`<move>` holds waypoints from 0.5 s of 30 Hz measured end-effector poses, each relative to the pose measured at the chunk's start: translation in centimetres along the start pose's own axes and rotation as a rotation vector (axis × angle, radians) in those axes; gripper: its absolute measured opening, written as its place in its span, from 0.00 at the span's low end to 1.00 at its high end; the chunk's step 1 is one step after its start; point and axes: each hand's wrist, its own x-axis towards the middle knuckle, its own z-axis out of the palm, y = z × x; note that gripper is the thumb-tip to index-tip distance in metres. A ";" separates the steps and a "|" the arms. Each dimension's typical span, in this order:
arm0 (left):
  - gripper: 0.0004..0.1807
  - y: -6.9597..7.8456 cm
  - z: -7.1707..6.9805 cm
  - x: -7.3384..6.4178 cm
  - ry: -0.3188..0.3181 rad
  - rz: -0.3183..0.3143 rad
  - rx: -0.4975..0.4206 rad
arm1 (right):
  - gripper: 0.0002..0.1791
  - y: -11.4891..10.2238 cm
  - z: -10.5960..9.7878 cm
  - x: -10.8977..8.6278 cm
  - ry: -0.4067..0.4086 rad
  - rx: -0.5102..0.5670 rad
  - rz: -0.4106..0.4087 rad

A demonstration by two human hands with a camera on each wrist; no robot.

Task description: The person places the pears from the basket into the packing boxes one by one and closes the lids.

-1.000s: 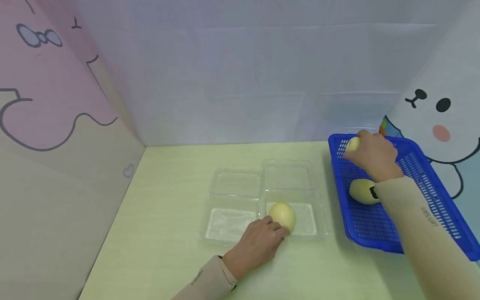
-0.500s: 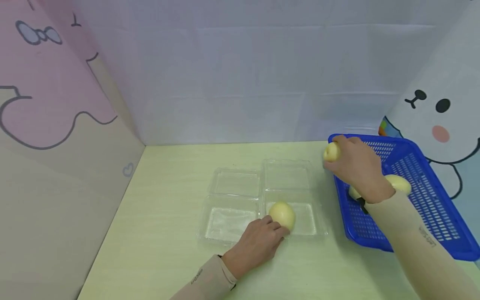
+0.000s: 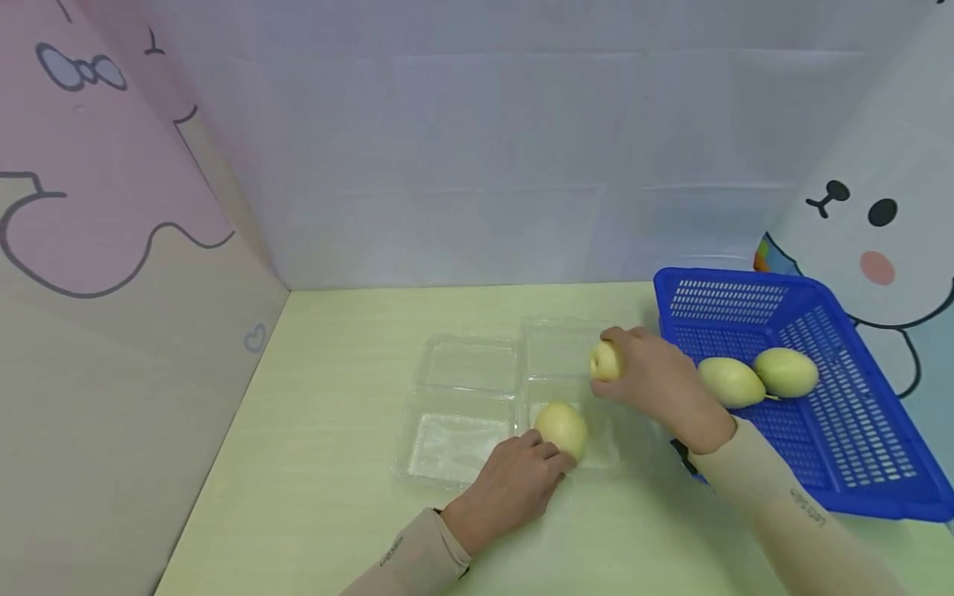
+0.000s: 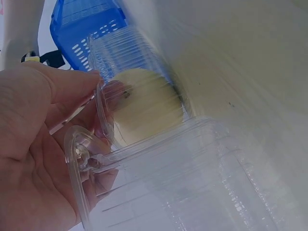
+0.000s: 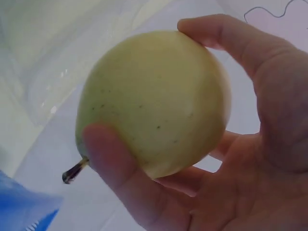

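My right hand point(image 3: 663, 377) grips a pale yellow-green pear point(image 3: 605, 362) above the right-hand clear plastic container point(image 3: 605, 451). The right wrist view shows thumb and fingers around this pear, its dark stem point(image 5: 74, 171) sticking out. Another pear point(image 3: 559, 426) sits in the left part of that container's near half. At the container's front edge, my left hand point(image 3: 510, 484) pinches the rim, seen close up in the left wrist view with the pear point(image 4: 147, 108) showing through the clear wall.
A second clear container point(image 3: 462, 443), lid folded back, lies directly left of the first. On the right stands a blue perforated basket point(image 3: 875, 406) with two pears inside, one pear point(image 3: 730, 382) lying against the other pear point(image 3: 786, 372). A wall rises behind the table.
My right hand has carried its pear out of the basket, leftward and nearer, to over the right-hand container. My left hand and the pear beside it have stayed put.
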 end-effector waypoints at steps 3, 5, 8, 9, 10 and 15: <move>0.05 0.0 0.1 -0.1 0.002 -0.001 0.001 | 0.34 -0.2 1.1 -0.3 -0.013 -0.001 -0.020; 0.06 0.0 0.2 -0.1 0.007 -0.002 0.006 | 0.33 -0.3 1.7 -0.6 -0.025 -0.010 -0.027; 0.06 0.0 0.2 -0.1 0.015 -0.003 0.012 | 0.33 -0.4 2.6 -0.8 -0.063 -0.028 -0.029; 0.06 0.0 0.3 0.0 0.017 -0.003 0.014 | 0.33 -0.4 2.9 -0.9 -0.076 -0.034 -0.028; 0.06 0.0 0.3 0.0 0.018 -0.002 0.014 | 0.34 -0.4 3.1 -1.0 -0.087 -0.042 -0.030; 0.06 0.0 0.1 0.0 0.005 -0.001 0.008 | 0.33 -0.4 4.1 -1.4 -0.079 -0.069 -0.035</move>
